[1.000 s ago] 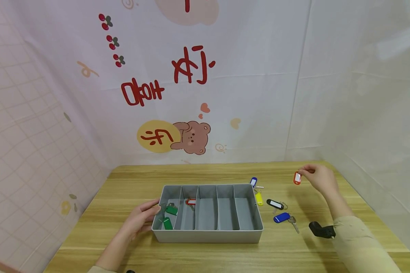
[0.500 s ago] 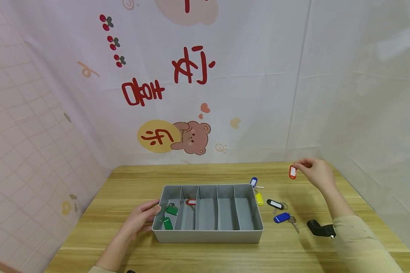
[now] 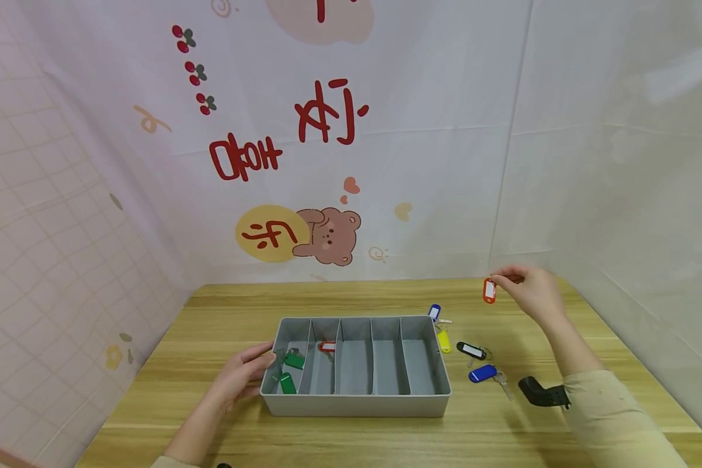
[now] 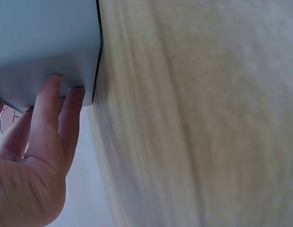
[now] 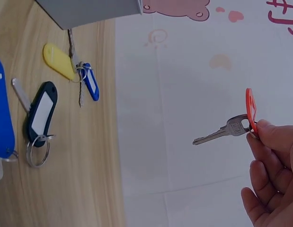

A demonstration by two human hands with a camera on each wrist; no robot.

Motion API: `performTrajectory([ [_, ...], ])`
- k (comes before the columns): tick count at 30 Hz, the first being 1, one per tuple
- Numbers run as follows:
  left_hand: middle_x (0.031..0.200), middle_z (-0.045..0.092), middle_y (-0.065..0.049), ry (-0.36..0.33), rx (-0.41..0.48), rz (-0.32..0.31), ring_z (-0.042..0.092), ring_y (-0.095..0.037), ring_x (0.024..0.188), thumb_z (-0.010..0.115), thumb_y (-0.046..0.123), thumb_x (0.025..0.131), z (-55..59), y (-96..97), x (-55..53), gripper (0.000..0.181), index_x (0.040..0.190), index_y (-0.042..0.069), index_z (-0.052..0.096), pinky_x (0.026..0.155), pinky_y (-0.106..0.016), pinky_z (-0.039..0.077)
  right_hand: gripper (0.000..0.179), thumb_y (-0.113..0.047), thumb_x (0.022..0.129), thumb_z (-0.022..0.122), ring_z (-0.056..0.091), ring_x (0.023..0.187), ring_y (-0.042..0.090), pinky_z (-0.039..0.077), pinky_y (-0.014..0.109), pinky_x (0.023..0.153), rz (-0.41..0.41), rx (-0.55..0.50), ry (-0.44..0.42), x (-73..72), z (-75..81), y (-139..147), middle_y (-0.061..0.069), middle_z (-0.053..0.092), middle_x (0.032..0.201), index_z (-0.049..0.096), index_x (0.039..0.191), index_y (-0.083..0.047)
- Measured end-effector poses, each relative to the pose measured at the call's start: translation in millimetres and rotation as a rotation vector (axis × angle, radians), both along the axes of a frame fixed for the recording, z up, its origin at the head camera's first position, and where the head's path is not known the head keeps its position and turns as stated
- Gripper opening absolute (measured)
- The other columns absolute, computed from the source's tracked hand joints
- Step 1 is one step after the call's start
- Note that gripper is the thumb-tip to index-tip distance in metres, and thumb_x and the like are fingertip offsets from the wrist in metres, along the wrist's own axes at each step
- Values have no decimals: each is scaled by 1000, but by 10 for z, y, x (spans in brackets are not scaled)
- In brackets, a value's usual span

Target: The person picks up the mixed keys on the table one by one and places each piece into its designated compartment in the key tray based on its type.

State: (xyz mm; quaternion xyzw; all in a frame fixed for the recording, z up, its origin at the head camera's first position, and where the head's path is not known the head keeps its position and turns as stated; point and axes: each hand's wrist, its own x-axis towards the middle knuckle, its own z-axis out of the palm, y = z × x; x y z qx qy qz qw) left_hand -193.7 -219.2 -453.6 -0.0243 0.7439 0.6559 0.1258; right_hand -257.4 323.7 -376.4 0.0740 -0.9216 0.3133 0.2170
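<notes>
My right hand pinches the ring end of a red key tag, held above the table's back right. In the right wrist view, a silver key hangs from the same ring. My left hand rests against the left end of a grey divided box; the left wrist view shows its fingers touching the outer wall. Two green key tags lie in the box's leftmost compartment. Another red key tag with a key lies in the compartment beside it.
Right of the box lie a yellow tag, a black tag, a blue tag with a key, and a second blue tag behind. A black strap-like object is at my right sleeve. A printed cloth hangs behind the table.
My right hand has moved left and slightly away from me, carrying the red key tag. The left hand and the box have stayed in place.
</notes>
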Motion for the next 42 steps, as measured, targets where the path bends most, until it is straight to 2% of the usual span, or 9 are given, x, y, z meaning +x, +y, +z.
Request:
performTrajectory([
  [9, 116, 69, -18, -9, 0, 5, 70, -27, 97, 63, 28, 98, 18, -5, -18, 67, 151, -2, 36, 72, -38, 59, 22, -22, 97, 67, 61, 80, 24, 45, 30, 58, 31, -30, 11, 35, 96, -164, 12, 71, 91, 74, 100, -2],
  [16, 118, 68, -20, -10, -21, 15, 69, -28, 99, 64, 29, 97, 20, -8, -29, 66, 150, -1, 38, 73, -38, 59, 21, -23, 96, 68, 59, 82, 23, 45, 30, 59, 57, -54, -3, 65, 186, -297, 11, 71, 91, 75, 99, -3],
  [25, 120, 67, -21, -18, 2, 26, 69, -29, 100, 65, 27, 96, 30, -17, -55, 66, 150, -1, 39, 75, -40, 59, 21, -26, 95, 69, 57, 81, 22, 44, 32, 62, 79, -81, -14, 110, 308, -501, 7, 70, 90, 76, 98, -7],
  [35, 125, 63, -24, -13, 11, 7, 69, -30, 99, 65, 26, 97, 35, -33, -74, 66, 150, -2, 37, 74, -41, 59, 13, -20, 92, 72, 57, 83, 20, 44, 34, 68, 140, -105, 26, 128, 372, -770, 3, 71, 89, 77, 96, -9],
  [42, 126, 62, -25, -21, 13, 0, 69, -30, 99, 64, 25, 98, 43, -47, -81, 66, 150, -2, 36, 75, -42, 59, 7, -15, 91, 74, 56, 83, 19, 44, 35, 70, 213, -139, 32, 134, 407, -976, 1, 71, 88, 78, 93, -10],
])
